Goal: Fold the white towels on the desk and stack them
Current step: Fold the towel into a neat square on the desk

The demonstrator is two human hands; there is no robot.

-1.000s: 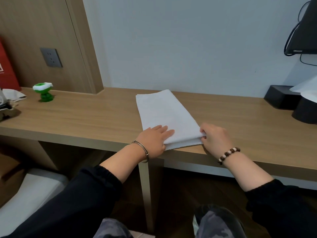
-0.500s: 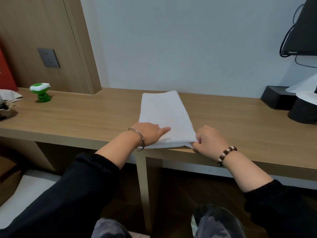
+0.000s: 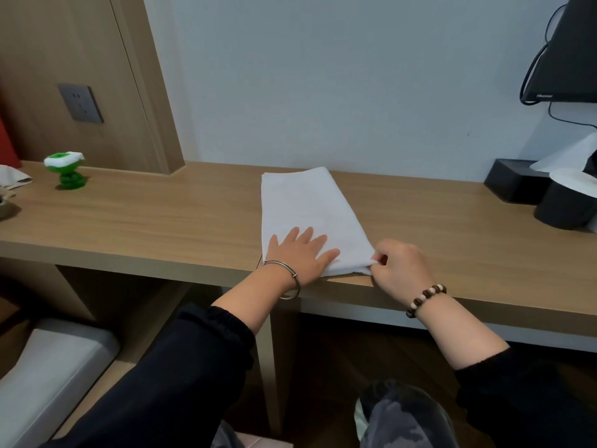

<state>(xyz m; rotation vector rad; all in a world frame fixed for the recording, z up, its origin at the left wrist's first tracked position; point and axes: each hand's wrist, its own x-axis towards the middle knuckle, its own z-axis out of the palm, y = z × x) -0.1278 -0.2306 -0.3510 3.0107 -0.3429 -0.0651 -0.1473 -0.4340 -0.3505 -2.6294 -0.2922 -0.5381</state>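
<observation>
A white towel (image 3: 307, 208) lies folded into a long strip on the wooden desk (image 3: 161, 227), running from the wall to the front edge. My left hand (image 3: 300, 253) rests flat on its near end with the fingers spread. My right hand (image 3: 399, 265) pinches the towel's near right corner between thumb and fingers at the desk's front edge. No other towel is in view.
A green and white toy (image 3: 66, 171) stands at the back left, near crumpled paper (image 3: 13, 177). Black boxes (image 3: 517, 184) and a black round container (image 3: 565, 208) sit at the right. A monitor (image 3: 571, 50) with cables hangs above them. A grey seat (image 3: 48, 376) is at the lower left.
My left hand has opened from a curled grip and now lies flat on the towel's near end. My right hand stays on the near right corner.
</observation>
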